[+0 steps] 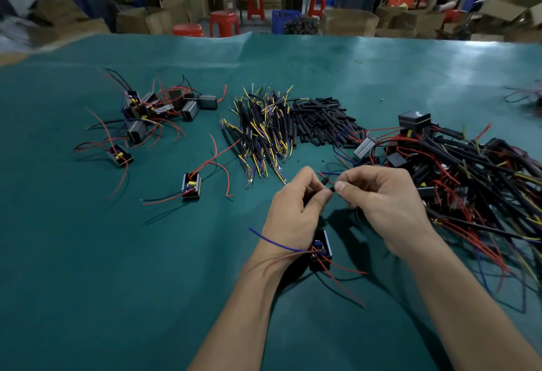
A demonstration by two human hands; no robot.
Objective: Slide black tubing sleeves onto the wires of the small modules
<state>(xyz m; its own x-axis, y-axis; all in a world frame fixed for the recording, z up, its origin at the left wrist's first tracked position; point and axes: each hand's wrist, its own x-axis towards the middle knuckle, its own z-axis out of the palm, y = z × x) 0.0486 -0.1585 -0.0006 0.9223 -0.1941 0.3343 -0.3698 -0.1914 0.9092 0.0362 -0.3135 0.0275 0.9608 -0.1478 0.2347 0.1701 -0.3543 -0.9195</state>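
Note:
My left hand (296, 203) and my right hand (384, 200) meet above the green table mat, pinching a short black tubing sleeve (328, 183) between their fingertips. A blue wire (328, 173) pokes out past the sleeve. A small black module (321, 250) with red and blue wires hangs below my left wrist. Loose black sleeves (319, 121) lie heaped at the middle back. Modules with bare red wires (152, 109) sit at the left, and one lone module (191, 185) lies nearer.
A bundle of sleeved yellow and blue wires (264, 130) lies left of the sleeve heap. A large tangle of modules and sleeved wires (457, 171) fills the right side. Beyond the mat's far edge (264, 34) stand red stools, boxes and people.

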